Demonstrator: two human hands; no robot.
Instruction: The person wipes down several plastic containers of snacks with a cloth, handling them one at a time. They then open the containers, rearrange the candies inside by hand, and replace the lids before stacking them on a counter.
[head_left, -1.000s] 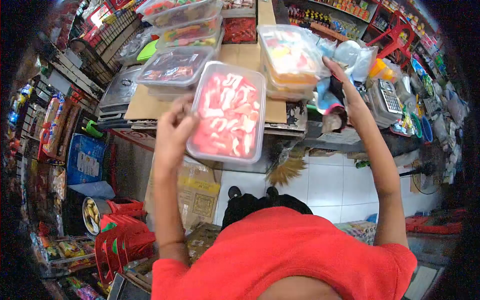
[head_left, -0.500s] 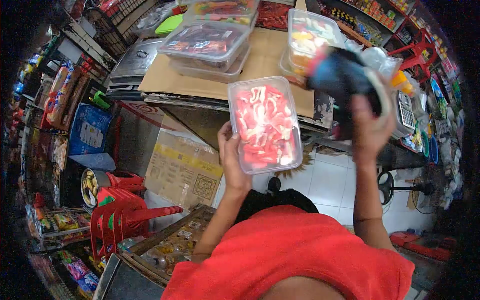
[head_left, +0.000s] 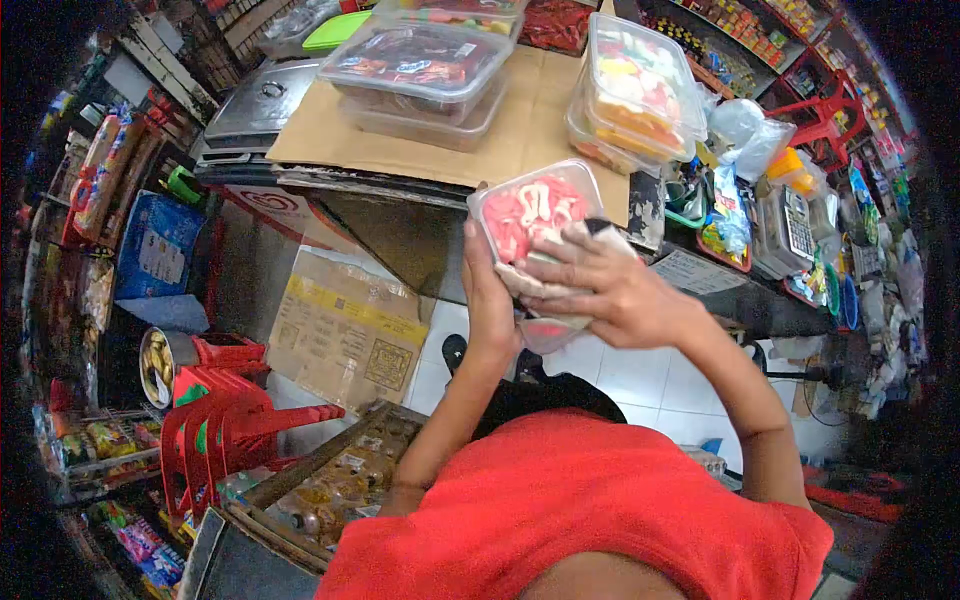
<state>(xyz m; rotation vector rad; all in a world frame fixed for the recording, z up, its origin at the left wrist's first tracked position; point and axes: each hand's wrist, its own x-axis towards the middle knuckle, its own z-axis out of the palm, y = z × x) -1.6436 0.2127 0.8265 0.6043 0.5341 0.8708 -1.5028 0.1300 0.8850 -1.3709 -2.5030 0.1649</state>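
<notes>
Grasping a clear rectangular plastic container of pink-and-white sweets (head_left: 535,205) along its left side, the person's left hand (head_left: 490,300) has its thumb at the edge and its other fingers mostly hidden. The right hand (head_left: 625,300) holds a bunched pale cloth with a dark patch (head_left: 612,240) under its outstretched fingers, pressed against the container's upper face. The left grip seems to steady the container against that pressure, while its tilt turns the upper face toward the person.

The container is in front of the person's body, near the front edge of a flat brown cardboard sheet (head_left: 540,110). The sheet seems to serve as a protective layer under two stacks: clear plastic tubs with dark red contents (head_left: 420,65) at left, and clear plastic tubs of multicoloured sweets (head_left: 645,85) at right. Stacking probably saves room.

Farther right is a grey calculator (head_left: 797,235) among bags and packets. Lower left, a brown cardboard box (head_left: 345,325) and stacked red plastic stools (head_left: 215,420) crowd the floor space. The right hand and cloth block the view of the container's lower right part.
</notes>
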